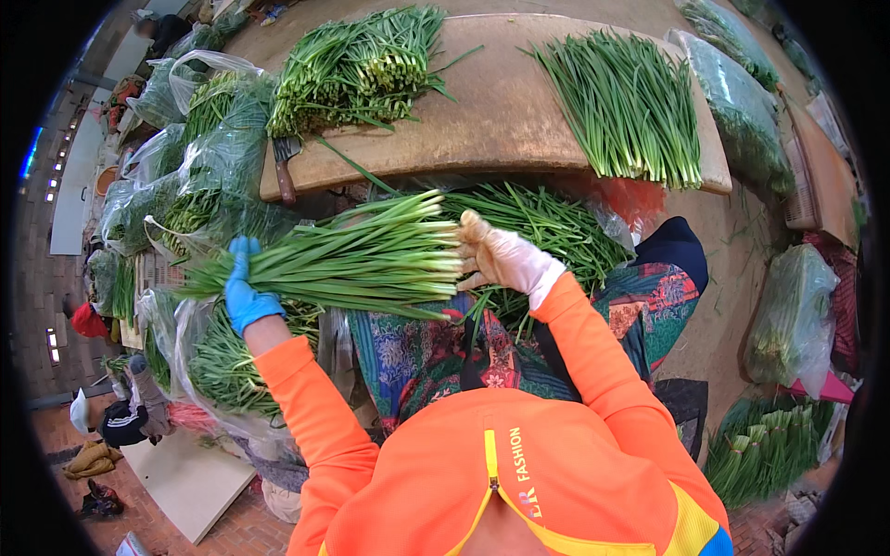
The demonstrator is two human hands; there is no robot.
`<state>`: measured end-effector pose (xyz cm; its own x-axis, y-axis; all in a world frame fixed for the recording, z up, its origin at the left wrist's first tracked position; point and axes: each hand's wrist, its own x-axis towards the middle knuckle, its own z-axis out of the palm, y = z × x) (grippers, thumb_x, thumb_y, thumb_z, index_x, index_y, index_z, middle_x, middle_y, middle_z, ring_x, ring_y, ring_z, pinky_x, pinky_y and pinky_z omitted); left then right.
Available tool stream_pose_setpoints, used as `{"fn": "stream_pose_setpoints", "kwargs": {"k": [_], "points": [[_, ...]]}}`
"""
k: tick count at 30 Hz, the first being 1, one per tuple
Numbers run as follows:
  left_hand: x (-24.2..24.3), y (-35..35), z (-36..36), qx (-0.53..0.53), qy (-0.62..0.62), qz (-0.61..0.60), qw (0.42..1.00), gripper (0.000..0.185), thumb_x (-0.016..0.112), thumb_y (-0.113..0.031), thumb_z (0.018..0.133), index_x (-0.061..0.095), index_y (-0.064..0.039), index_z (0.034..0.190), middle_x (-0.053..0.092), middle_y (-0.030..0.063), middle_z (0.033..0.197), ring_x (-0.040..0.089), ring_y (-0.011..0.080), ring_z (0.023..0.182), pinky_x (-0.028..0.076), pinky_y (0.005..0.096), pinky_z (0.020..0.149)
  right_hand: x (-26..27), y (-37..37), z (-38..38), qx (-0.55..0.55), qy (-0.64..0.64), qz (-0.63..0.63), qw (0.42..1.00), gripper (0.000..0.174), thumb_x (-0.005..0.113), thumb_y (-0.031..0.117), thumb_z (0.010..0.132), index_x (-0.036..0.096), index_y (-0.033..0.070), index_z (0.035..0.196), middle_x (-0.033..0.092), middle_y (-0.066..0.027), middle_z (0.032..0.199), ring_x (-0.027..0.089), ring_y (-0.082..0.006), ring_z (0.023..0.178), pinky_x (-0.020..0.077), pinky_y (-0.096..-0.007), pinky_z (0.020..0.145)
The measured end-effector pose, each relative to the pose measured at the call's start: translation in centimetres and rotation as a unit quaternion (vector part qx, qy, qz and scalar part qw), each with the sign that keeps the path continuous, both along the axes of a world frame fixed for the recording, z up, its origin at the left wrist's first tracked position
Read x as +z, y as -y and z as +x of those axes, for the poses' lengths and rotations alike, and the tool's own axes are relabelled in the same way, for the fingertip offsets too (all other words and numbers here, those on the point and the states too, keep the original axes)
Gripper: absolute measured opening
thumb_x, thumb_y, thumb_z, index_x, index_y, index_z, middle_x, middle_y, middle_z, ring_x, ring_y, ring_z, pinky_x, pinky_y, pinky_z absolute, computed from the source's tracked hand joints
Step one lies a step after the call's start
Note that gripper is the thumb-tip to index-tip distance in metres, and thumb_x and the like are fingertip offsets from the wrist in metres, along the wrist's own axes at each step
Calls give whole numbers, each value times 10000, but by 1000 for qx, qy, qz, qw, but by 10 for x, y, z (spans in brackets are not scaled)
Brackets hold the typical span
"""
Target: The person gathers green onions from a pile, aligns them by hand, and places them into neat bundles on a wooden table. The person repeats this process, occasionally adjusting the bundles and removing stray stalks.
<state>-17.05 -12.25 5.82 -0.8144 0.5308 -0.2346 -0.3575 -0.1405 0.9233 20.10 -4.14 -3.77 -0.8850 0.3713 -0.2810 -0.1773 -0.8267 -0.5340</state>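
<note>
My left hand (pixel 250 288), in a blue glove, grips the leafy part of a bunch of garlic chives (pixel 361 254). The bunch lies sideways above my lap, its pale stem ends to the right. Against those ends rests my right hand (pixel 504 257), in a stained white glove, its fingers apart and not closed around anything. Loose chives (pixel 549 236) fill the space behind and below the right hand, over the patterned cloth (pixel 417 354) on my lap. The bunch partly hides them.
Ahead is a worn board (pixel 487 97) bearing a chive heap (pixel 361 69), a neat chive pile (pixel 626 104) and a knife (pixel 284 170) at its left edge. Plastic bags of greens (pixel 222 149) crowd the left. Tied bundles (pixel 765 445) stand at lower right. Another person (pixel 125 417) is at left.
</note>
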Motion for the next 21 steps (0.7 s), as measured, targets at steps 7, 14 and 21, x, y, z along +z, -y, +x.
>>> {"fn": "stream_pose_setpoints", "kwargs": {"k": [7,14,21], "points": [[-59,37,-30,77,63,-11,995,407,560,-30,911,516,-63,1315,604,109,1236,583,244,1122,497,443,959,-47,24,-7,-96,86,-48,990,426,552,386,950,546,84,1251,611,-79,1182,589,-203,1021,480,-378,861],[-72,40,-33,73,50,6,996,389,580,-41,914,516,-51,1298,606,118,1226,578,253,1128,469,453,986,-26,21,-27,-66,190,26,979,471,526,411,961,483,106,1318,582,-109,1243,588,-232,1088,451,-417,915],[-75,51,-35,64,77,17,995,403,575,-39,914,511,-51,1312,609,99,1229,575,242,1132,475,451,981,-24,25,-6,0,213,16,977,338,512,291,977,612,10,1136,702,-120,964,671,-186,798,539,-330,752]]}}
